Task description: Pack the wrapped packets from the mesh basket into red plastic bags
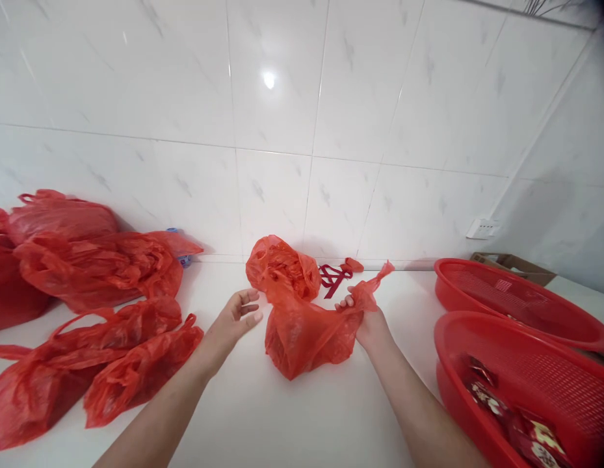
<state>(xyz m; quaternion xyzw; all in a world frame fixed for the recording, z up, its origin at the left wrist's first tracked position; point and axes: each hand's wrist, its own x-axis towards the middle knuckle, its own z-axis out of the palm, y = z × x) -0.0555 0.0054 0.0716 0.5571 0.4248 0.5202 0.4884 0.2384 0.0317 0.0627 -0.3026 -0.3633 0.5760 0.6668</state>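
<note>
Over the white table, my right hand (365,318) grips a red plastic bag (309,331) near its twisted, tied-looking end, which sticks up past the fingers. The bag hangs to the left of that hand, loose and thin. My left hand (242,315) is just left of the bag, fingers curved and apart, holding nothing. Behind the bag, a crumpled red plastic bundle (282,263) rests by the wall; the two overlap, and I cannot tell whether they are joined. Beyond my right hand lies a dark red ribbon (335,278) next to a small red scrap (352,265).
Several filled or crumpled red bags (101,266) crowd the left side. On the right stand two red plastic baskets (445,325); the nearer one holds dark red packets (536,435). A cardboard box (526,268) sits behind them. A tiled wall (272,201) with a socket (483,229) closes the back.
</note>
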